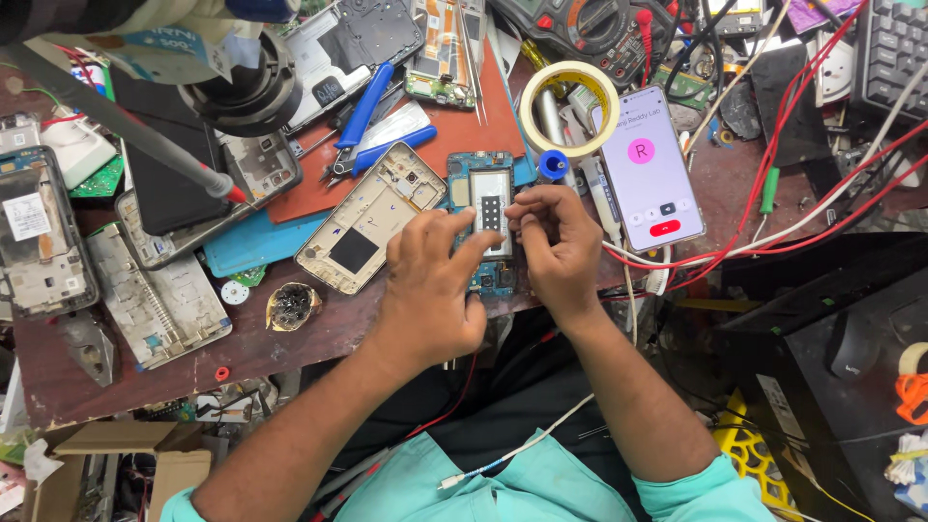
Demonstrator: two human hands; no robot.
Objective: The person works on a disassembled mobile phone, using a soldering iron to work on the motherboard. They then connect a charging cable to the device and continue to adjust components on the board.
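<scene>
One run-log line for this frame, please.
left hand: on phone board | right hand: pinching its black part | beside: white frame, lit phone, tape roll

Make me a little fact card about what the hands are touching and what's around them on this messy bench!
Left hand: fingers rest on the opened blue phone body with a bare circuit board
Right hand: fingertips pinch at the same phone's middle
Beside it, left: pale gold phone frame
Behind: blue-handled pliers, roll of cream tape
Right: lit white phone showing a pink circle
Surface: worn reddish-brown workbench
</scene>
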